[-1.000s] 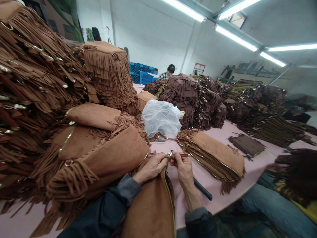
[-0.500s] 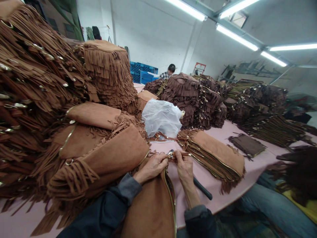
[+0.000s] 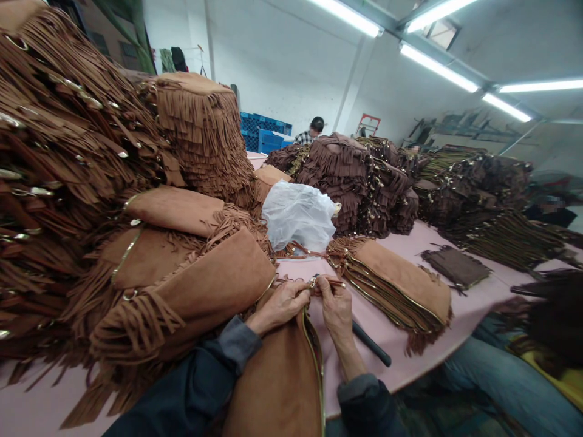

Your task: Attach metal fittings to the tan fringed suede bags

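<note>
A tan suede bag (image 3: 273,382) with a gold zipper along its right edge lies in front of me. My left hand (image 3: 285,304) is closed in a pinch at the bag's top corner. Close beside it, my right hand (image 3: 336,306) pinches a thin brown leather strap (image 3: 337,283). Between the fingertips of both hands shows a small shiny metal clasp (image 3: 313,281); the fingers partly hide how it joins the strap and bag. Under my right wrist, a tool with a dark handle (image 3: 373,345) rests on the pink tabletop (image 3: 296,268).
Tan fringed bags (image 3: 200,133) are piled high at left. A neat stack of tan bags (image 3: 401,273) lies to the right, beyond it a flat dark brown piece (image 3: 455,265). A white plastic bag (image 3: 298,212) stands ahead, before dark brown fringed bags (image 3: 339,164). Other people sit around the table.
My right hand has shifted very slightly left and up, and the strap's free end has swung a little left. Both hands keep their pinch by the clasp.
</note>
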`<state>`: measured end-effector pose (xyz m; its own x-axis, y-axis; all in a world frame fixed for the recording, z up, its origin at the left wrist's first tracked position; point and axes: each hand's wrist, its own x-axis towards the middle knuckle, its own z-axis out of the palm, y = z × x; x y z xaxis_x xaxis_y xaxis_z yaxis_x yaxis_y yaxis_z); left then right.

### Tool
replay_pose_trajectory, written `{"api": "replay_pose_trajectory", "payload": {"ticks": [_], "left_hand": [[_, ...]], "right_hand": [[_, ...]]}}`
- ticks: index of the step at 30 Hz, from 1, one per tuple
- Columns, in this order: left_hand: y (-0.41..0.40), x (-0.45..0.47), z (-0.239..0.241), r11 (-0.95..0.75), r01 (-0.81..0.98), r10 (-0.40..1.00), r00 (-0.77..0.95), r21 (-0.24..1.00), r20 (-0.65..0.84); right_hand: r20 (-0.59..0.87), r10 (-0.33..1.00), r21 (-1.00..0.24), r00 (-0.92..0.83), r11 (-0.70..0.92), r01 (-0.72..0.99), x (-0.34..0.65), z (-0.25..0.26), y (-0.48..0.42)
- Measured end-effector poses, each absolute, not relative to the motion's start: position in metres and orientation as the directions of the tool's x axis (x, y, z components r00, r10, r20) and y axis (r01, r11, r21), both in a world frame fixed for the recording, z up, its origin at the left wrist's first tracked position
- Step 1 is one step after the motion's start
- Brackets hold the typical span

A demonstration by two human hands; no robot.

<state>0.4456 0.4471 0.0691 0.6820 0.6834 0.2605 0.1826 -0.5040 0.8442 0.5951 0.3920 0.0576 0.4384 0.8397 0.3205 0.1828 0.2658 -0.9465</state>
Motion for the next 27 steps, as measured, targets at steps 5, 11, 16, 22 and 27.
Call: {"api": "replay_pose_trajectory", "payload": {"ticks": [5, 11, 16, 22, 27], "left_hand": [[0.448, 0.445, 0.065, -0.478, 0.162, 0.683, 0.686, 0.863, 0.249], [0.450, 0.445, 0.064, -0.470, 0.158, 0.695, 0.672, 0.868, 0.254], [0.449, 0.445, 0.066, -0.471, 0.157, 0.676, 0.696, 0.868, 0.240], [0.451, 0.445, 0.067, -0.440, 0.182, 0.697, 0.686, 0.879, 0.207], [0.457, 0.438, 0.071, -0.373, 0.135, 0.669, 0.724, 0.918, 0.165]], "right_hand": [[0.458, 0.785, -0.878, 0.417, 0.328, 0.348, 0.593, 0.054, 0.393], [0.461, 0.794, -0.876, 0.397, 0.334, 0.349, 0.592, 0.052, 0.394], [0.398, 0.817, -0.910, 0.418, 0.295, 0.292, 0.593, 0.052, 0.392], [0.486, 0.822, -0.846, 0.295, 0.358, 0.396, 0.594, 0.057, 0.385], [0.584, 0.805, -0.675, 0.102, 0.412, 0.613, 0.590, 0.063, 0.376]]}}
